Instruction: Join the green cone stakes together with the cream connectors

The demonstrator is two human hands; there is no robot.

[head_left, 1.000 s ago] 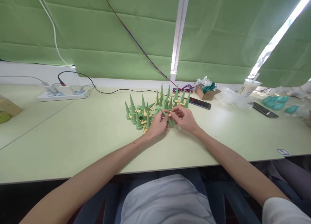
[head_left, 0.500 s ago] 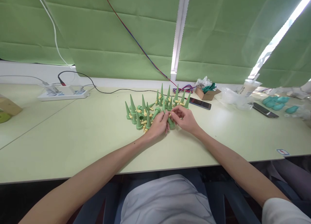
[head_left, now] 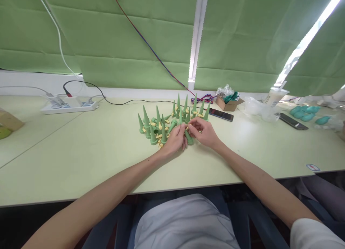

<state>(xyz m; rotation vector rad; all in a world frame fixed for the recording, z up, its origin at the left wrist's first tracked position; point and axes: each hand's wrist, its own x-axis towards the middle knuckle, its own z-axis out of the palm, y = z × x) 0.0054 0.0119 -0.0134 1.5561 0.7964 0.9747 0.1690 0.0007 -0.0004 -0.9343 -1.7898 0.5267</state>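
Note:
Both hands meet at the front of a cluster of green plastic watering spikes [head_left: 146, 117] with small yellow valves [head_left: 160, 126] on and among them. My left hand [head_left: 176, 136] is closed round a green watering spike [head_left: 189, 138], whose wide end points down toward the table. With thumb and fingers pinched together, my right hand [head_left: 203, 131] holds a small yellow valve [head_left: 188, 127] against that spike. Fingers hide much of the valve and of the joint. Most spikes stand upright with tips up; one tilted spike [head_left: 172, 126] lies just behind my left hand.
Behind the spikes lie a dark phone [head_left: 221, 114], a coiled red-blue wire [head_left: 206, 98] and a small cardboard box [head_left: 229, 103]. A power strip [head_left: 70, 108] is at the left. Farther right are a cup [head_left: 275, 96], another phone [head_left: 292, 121] and teal pieces [head_left: 307, 114].
The camera view has shifted very slightly. Both hands keep the same grip on the spike and the yellow valve, with almost no visible motion.

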